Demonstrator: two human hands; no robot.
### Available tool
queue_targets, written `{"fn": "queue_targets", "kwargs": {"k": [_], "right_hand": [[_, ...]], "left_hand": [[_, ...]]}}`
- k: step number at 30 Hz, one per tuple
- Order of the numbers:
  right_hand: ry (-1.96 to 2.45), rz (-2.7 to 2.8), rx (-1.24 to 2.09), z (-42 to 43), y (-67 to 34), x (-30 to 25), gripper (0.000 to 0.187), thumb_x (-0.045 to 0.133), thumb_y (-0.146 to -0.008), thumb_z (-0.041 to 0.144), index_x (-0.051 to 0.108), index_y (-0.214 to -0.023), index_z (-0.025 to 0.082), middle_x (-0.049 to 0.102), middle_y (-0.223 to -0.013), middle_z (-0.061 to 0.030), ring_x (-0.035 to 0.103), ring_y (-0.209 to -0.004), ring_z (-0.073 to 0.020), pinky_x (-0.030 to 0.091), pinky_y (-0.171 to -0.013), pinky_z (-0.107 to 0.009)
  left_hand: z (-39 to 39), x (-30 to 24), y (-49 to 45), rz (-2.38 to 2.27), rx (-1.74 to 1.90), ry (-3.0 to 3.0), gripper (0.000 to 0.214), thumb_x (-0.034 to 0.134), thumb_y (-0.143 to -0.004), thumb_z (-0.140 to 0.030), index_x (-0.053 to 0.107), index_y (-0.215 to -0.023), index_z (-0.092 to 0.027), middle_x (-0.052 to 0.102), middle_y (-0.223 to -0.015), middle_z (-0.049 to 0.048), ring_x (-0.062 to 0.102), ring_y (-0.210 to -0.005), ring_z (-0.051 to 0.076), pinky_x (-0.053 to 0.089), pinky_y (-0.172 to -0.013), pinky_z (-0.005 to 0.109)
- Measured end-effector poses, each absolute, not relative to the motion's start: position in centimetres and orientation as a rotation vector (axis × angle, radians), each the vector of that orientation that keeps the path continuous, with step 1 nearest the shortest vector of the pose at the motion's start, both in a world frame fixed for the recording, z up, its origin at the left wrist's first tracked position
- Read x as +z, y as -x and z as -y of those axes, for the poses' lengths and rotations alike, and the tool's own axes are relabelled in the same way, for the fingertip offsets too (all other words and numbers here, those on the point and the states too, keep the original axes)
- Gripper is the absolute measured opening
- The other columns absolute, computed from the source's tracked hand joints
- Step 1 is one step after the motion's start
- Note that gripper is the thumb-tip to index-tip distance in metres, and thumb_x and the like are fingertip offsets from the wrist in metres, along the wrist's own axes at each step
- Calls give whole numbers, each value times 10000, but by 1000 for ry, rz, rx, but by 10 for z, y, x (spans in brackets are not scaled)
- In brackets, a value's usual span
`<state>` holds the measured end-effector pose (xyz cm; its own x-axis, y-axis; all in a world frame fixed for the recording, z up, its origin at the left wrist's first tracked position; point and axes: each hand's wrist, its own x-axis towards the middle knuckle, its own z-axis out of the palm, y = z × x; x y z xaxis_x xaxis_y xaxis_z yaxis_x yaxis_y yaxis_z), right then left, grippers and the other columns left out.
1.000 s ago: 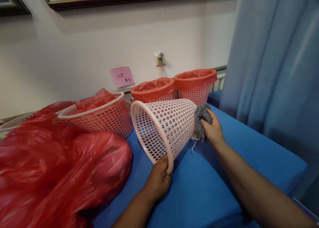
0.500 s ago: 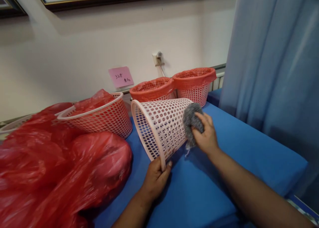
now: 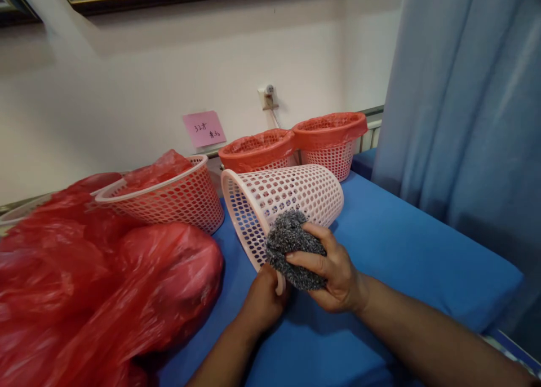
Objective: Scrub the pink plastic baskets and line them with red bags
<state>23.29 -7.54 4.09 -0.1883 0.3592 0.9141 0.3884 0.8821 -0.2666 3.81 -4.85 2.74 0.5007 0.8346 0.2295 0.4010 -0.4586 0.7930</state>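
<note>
A pale pink perforated plastic wastebasket (image 3: 296, 190) lies on its side above the blue mattress (image 3: 406, 240), its wide mouth facing left. My left hand (image 3: 264, 299) grips the lower part of its rim; the thumb is partly hidden behind a cloth. In my right hand (image 3: 333, 268) is a bunched dark grey cloth (image 3: 293, 246), pressed against the basket's side close to the rim and just above my left hand. The fingers of the right hand are bent around the cloth.
Behind stand two baskets lined with red bags, a middle one (image 3: 257, 153) and a right one (image 3: 332, 145). At left, another pink basket (image 3: 198, 198) tilts beside a heap of red plastic bags (image 3: 105, 280). A blue curtain (image 3: 456, 105) hangs at right.
My right hand has moved the cloth left and down along the basket, from its base end to near the rim. My left hand keeps its hold on the rim.
</note>
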Motion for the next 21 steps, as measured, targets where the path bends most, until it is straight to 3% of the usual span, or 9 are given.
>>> {"fn": "queue_targets", "kwargs": {"k": [2,5,8,12,16,18,21], "right_hand": [[609,1805,-23,67,-235,36,601,622,-789,165,553,-1375,282,353,-1526,-101,532,-1314,-289,545,-1032,-445],[859,1579,-8,40,-251,27,571,609,-772,149,600,-1326,286,436,-1476,-96,504,-1351,-297,477,-1105,-498],[1148,1099,120,4,-280,19,484,618,-768,224,657,-1250,254,584,-1321,-93,569,-1256,-287,431,-1135,-527],[1270,740,452,-24,-308,13,560,635,-749,311,628,-1298,201,681,-1180,-91,642,-1097,-278,495,-1057,-530],[1109,1150,175,3,-287,21,531,625,-767,223,642,-1297,249,575,-1362,-96,558,-1289,-293,422,-1141,-528],[873,1472,38,31,-267,29,564,609,-775,163,623,-1325,289,475,-1479,-84,501,-1369,-294,438,-1137,-498],[610,1725,-25,59,-246,36,613,621,-770,154,588,-1362,309,399,-1543,-77,520,-1355,-301,510,-1073,-462]], "left_hand": [[53,30,-37,-1005,854,-1984,310,605,-938,-319,715,-1185,-167,773,-1087,74,692,-1009,256,566,-955,389],[56,33,-35,-991,936,-1933,392,557,-975,-368,679,-1282,-159,751,-1187,99,660,-1173,296,512,-1066,460],[55,31,-33,-963,892,-1991,417,564,-962,-298,646,-1355,-188,704,-1319,97,611,-1277,306,453,-1138,494],[52,26,-35,-903,781,-2201,612,529,-878,-102,539,-1475,-236,615,-1451,78,556,-1345,284,396,-1192,487],[47,18,-38,-936,719,-2308,787,460,-753,38,543,-1475,-264,586,-1481,69,557,-1335,263,418,-1177,471],[45,16,-38,-958,706,-2324,764,461,-747,45,588,-1439,-256,608,-1454,81,582,-1299,271,441,-1154,472],[44,19,-40,-945,725,-2296,641,491,-816,5,638,-1390,-240,652,-1397,97,613,-1252,281,466,-1129,471]]}}
